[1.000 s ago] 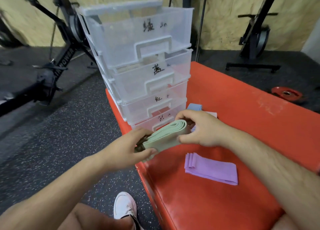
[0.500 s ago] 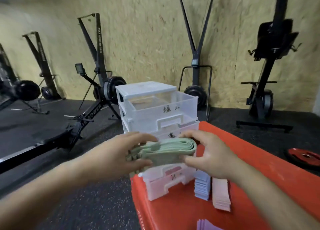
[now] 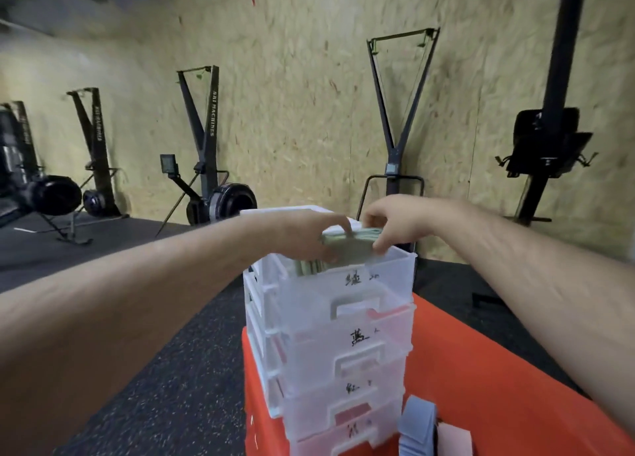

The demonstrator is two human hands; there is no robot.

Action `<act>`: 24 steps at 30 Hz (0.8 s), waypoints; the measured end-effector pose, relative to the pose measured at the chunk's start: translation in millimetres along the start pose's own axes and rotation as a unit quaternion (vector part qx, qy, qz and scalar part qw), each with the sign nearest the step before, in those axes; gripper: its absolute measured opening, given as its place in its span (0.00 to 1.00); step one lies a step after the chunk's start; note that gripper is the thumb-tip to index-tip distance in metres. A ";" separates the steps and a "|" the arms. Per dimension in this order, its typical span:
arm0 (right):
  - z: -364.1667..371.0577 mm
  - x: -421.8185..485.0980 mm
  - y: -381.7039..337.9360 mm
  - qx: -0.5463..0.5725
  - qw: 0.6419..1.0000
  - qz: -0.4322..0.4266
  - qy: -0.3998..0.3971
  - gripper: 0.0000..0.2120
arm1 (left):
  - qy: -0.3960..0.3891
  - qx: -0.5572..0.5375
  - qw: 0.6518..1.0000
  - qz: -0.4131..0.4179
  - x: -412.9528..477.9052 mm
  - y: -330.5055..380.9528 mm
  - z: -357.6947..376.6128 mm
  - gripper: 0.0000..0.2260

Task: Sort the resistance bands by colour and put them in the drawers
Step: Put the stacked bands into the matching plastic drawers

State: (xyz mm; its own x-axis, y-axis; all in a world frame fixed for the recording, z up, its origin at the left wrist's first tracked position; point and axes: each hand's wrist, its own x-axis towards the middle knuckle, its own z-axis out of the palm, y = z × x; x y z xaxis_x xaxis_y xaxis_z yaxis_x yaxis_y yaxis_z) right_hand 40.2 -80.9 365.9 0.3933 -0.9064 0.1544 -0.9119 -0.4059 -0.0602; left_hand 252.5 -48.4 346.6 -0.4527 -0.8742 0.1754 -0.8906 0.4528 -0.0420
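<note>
While both hands pinch the folded green band point(image 3: 347, 247) over the open top drawer point(image 3: 374, 280), left hand point(image 3: 309, 235) and right hand point(image 3: 395, 225) clamped on its ends, a careless release could unfold it across the rim, jamming the drawer.

We see dim, even indoor light with no clear source in view; the chipboard wall point(image 3: 309, 94) reads a flat yellow; shadows are soft and weak. Motion blur smears the upper left corner and the forearms at the edges; wide-angle distortion bends the upright machines point(image 3: 202, 139) outward. The translucent drawer unit point(image 3: 330, 318) looks milky, without hard glare; its handwritten labels are legible but soft; the dark floor point(image 3: 154, 387) shows grain.
</note>
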 end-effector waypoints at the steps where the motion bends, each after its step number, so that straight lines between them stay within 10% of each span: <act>1: 4.6 6.6 0.4 -0.008 1.000 0.001 -0.018 0.14 | -0.015 0.006 1.000 0.002 7.6 -5.0 7.3 0.20; 11: 42.2 42.1 -6.9 -0.082 0.977 0.035 -0.196 0.17 | -0.086 -0.016 0.995 0.049 44.2 -23.0 61.6 0.13; 16: 28.7 35.3 2.8 0.061 0.972 0.058 -0.218 0.21 | -0.134 -0.037 0.990 0.014 31.4 -14.9 44.0 0.17; 19: 26.7 17.4 10.9 0.163 0.983 0.024 -0.085 0.20 | -0.072 -0.098 0.992 -0.019 18.4 -12.1 33.8 0.13; 24: 82.6 -50.8 -2.0 0.187 0.925 -0.036 0.328 0.05 | 0.289 0.022 0.955 0.062 -34.0 9.5 45.8 0.07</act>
State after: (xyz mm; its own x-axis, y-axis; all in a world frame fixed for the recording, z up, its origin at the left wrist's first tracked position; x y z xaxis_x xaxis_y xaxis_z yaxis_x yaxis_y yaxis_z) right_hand 31.7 -43.7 276.7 0.1827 -0.6591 0.7295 -0.7336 -0.5854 -0.3452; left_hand 257.5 -22.4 295.2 -0.4673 -0.5653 0.6798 -0.8383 0.5275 -0.1377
